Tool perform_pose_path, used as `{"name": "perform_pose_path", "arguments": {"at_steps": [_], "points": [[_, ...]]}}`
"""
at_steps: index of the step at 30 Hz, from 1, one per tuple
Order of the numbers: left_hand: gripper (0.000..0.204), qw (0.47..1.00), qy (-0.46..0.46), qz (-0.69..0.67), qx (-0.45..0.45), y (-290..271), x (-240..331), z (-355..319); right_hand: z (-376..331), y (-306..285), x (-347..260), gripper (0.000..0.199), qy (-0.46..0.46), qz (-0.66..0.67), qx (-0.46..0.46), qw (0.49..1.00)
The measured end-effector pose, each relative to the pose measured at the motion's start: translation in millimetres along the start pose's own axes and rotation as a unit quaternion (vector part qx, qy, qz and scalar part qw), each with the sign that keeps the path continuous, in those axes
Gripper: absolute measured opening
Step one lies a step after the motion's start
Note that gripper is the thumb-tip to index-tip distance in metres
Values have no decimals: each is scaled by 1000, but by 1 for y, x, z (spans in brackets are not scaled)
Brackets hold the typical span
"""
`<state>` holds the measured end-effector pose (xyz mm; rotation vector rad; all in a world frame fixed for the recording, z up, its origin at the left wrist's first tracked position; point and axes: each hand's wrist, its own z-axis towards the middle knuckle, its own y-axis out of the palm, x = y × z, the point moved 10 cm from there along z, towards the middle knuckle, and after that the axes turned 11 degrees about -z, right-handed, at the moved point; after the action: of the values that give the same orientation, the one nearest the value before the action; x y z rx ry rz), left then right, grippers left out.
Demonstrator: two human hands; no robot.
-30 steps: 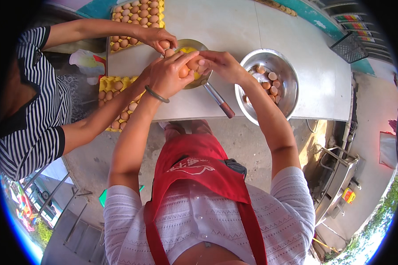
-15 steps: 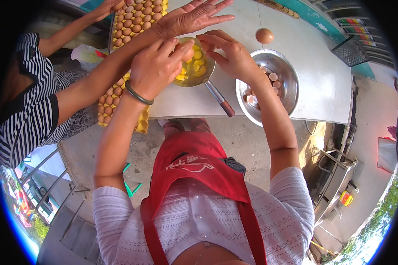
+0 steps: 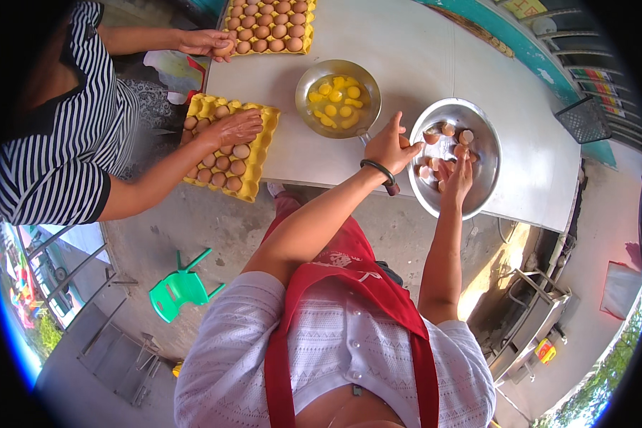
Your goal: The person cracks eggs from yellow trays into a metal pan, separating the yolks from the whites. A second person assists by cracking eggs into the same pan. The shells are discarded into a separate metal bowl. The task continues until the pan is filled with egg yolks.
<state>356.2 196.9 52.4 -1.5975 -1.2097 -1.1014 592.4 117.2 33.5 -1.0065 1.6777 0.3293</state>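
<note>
My left hand [image 3: 389, 150], with a dark bangle at the wrist, hovers at the left rim of a steel bowl [image 3: 491, 128]. Its index finger points up and its thumb reaches over the rim. Close by the thumb is a half eggshell [image 3: 431, 136]. Inside the bowl, among several broken eggshells [image 3: 466, 137], my right hand [image 3: 455, 180] has its fingers stretched out. A metal pan [image 3: 304, 107] left of the bowl contains several yolks [image 3: 344, 100] in clear egg white. My left forearm and hand partly cover the pan's handle.
Across the left corner, a person in a striped top [image 3: 57, 167] has one hand [image 3: 205, 43] around an egg and another [image 3: 232, 130] over eggs in a yellow tray [image 3: 267, 143]. A second full tray [image 3: 308, 28] lies behind. A green stool [image 3: 182, 291] stands on the floor.
Both my hands have moved right, from over the pan to the bowl, letting go of the egg pieces. The other person's arm has drawn back to the lower tray. A loose egg no longer shows on the table.
</note>
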Motion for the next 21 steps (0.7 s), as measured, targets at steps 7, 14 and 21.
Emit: {"name": "perform_pose_path", "arguments": {"at_steps": [7,14,21], "points": [[37,932,-227,-239,147,-165,-153,-126,-154,215,-7,25,-352,-301,-289,838],[35,874,-233,-248,347,-318,-214,-311,-382,425,90,31,-651,-474,-405,432],[45,852,-212,-266,397,-346,-207,-350,-419,464,127,29,-699,-566,-290,328]]}}
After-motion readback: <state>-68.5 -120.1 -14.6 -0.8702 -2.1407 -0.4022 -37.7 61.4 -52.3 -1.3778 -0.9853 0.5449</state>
